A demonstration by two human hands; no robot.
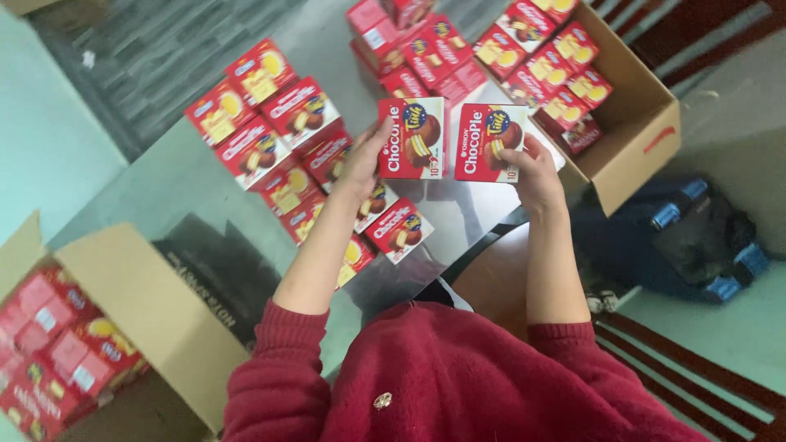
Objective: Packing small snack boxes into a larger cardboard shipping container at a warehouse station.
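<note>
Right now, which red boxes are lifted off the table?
The two boxes held side by side: one in the left hand, one in the right hand.

Two red snack boxes, left box [412, 137] and right box [489, 142], being held upright side by side. More red boxes [274, 139] lying on table; cardboard cartons at right [639, 123] and lower left [139, 303] holding others.

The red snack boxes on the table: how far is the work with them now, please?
Looks done: many red boxes already lie in groups on the grey table. In hand: the left hand and the right hand each hold one red box upright, left box beside right box. Left: the carton at right and the carton at lower left both contain more boxes.
</note>
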